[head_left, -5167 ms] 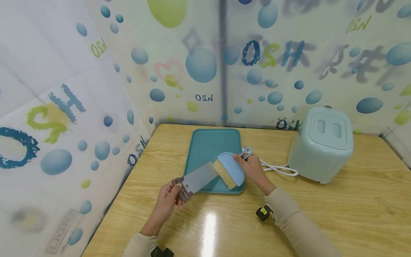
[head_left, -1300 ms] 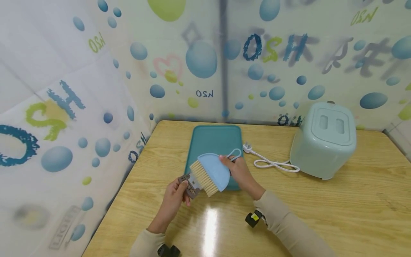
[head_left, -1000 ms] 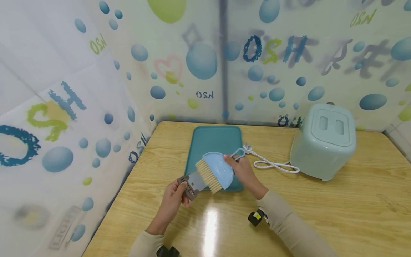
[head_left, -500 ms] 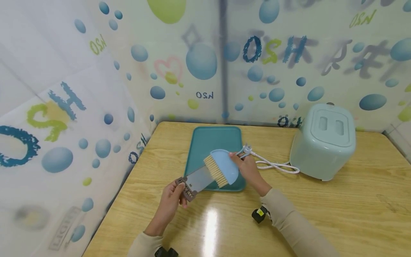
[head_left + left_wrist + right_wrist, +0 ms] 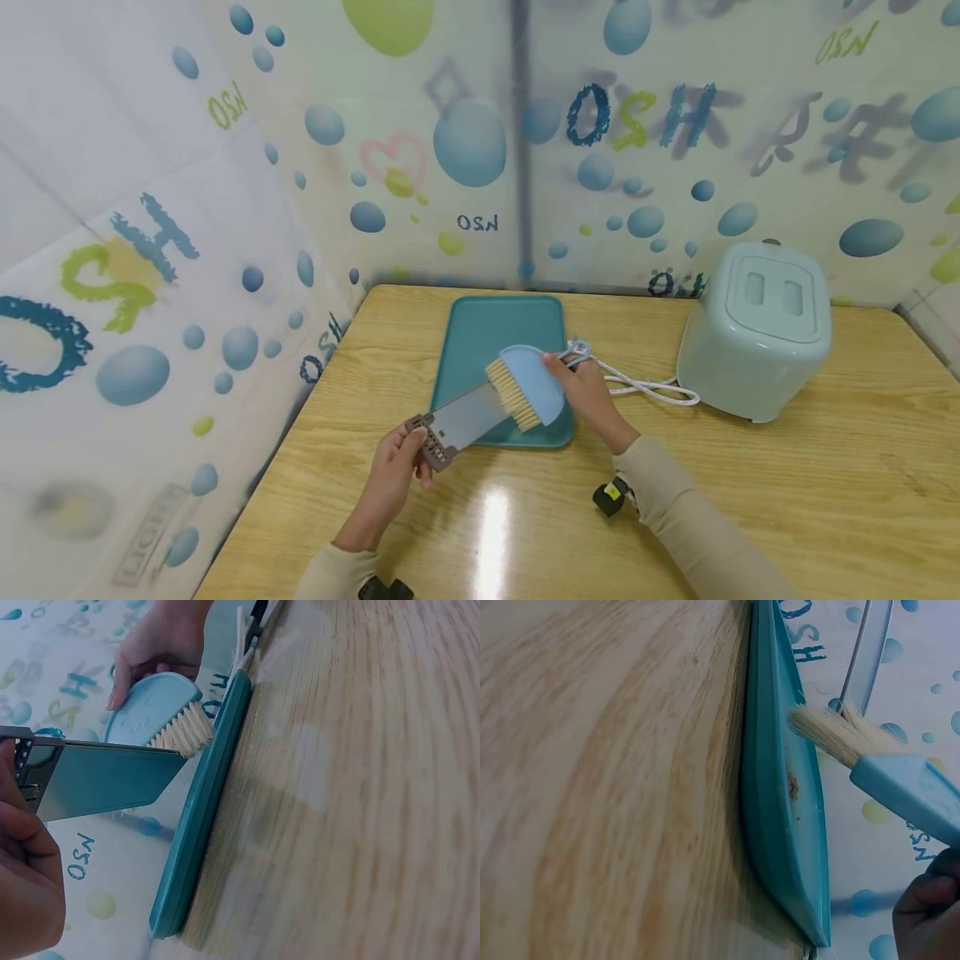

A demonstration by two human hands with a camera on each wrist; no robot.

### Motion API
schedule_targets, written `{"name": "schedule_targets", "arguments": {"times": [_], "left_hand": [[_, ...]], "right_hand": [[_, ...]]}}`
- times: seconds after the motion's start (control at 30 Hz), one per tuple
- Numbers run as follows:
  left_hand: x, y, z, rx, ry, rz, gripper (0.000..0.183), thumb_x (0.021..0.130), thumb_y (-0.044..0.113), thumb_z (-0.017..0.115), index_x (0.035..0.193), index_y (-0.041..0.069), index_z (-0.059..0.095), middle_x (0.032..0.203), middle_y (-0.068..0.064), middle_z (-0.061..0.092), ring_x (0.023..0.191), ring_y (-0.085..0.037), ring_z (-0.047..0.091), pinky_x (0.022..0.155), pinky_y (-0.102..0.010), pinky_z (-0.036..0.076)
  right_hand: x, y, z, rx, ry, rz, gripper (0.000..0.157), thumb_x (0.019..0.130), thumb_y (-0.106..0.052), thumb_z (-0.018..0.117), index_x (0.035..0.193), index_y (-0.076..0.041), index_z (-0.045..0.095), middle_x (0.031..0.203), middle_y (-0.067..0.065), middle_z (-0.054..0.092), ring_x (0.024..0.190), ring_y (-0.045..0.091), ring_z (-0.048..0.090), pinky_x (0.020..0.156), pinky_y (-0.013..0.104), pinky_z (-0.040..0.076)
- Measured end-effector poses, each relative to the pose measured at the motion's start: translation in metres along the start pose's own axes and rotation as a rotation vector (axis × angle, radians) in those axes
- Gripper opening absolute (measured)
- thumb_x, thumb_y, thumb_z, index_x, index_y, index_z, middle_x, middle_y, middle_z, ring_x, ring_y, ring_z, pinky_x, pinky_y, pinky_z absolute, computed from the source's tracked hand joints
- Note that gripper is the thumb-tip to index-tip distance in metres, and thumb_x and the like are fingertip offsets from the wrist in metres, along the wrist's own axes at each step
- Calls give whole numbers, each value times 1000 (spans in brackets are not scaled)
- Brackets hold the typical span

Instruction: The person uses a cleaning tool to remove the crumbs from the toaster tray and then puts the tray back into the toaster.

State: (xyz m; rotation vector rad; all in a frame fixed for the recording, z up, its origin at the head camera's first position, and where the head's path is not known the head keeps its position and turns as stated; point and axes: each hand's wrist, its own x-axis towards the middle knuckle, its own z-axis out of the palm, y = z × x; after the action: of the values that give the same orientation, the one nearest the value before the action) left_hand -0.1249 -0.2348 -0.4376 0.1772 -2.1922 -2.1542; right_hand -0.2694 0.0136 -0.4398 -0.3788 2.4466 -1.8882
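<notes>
Left hand point(image 5: 393, 462): clamped on the brown end of the panel point(image 5: 471, 417), thumb on top, fingers under. Right hand point(image 5: 588, 392): pinching the brush point(image 5: 538, 383) at its back, the loop of its handle sticking out past the grip.

We read the left grip as chosen for steadiness: taking only the brown end leaves the grey sheet bare along its length. Ahead of that grip the sheet reaches out over the tray point(image 5: 487, 333) and, by the left wrist view, slopes down towards it. The bristles point(image 5: 513, 395) lie across the sheet's far end, seemingly touching. We judge the slope and the placing are meant to let anything loose fall into the tray rather than onto the table point(image 5: 300, 500).

Containers: the tray lies flat below both grips, its rim raised. From the right wrist we see a small brown patch of crumbs point(image 5: 792, 785) in it, a few specks beside, below the brush. On the panel we cannot make out any crumbs.

Well off to the right of the right grip stands the toaster point(image 5: 750, 358), top covered; we cannot see inside. Its cord point(image 5: 652, 387) is bundled, the plug point(image 5: 578, 345) just beyond the right hand, out of any socket.
</notes>
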Motion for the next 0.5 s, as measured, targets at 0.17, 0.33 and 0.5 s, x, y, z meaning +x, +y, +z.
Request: {"name": "schedule_targets", "arguments": {"times": [0.17, 0.33, 0.5], "left_hand": [[-1, 2, -2, -5, -5, -20, 33, 102, 11, 35, 111, -17, 51, 65, 6, 62, 41, -6, 47, 49, -19, 38], [-2, 4, -3, -18, 1, -50, 36, 101, 10, 34, 117, -18, 48, 68, 6, 64, 42, -6, 46, 49, -19, 38], [-2, 6, -4, -16, -2, -54, 35, 102, 10, 34, 116, -18, 49, 67, 6, 63, 42, -6, 46, 48, -19, 39]], "right_hand": [[0, 1, -3, -38, -1, -18, 35, 98, -28, 57, 105, 5, 68, 102, 23, 67, 70, 8, 54, 61, 21, 44], [0, 1, -5, -73, 0, -49, 34, 98, -28, 56, 105, 4, 67, 92, 22, 66, 65, 8, 50, 59, 21, 43], [0, 2, -6, -100, 14, -53, 32, 97, -27, 58, 104, 3, 68, 91, 20, 67, 66, 9, 51, 59, 21, 44]]}}
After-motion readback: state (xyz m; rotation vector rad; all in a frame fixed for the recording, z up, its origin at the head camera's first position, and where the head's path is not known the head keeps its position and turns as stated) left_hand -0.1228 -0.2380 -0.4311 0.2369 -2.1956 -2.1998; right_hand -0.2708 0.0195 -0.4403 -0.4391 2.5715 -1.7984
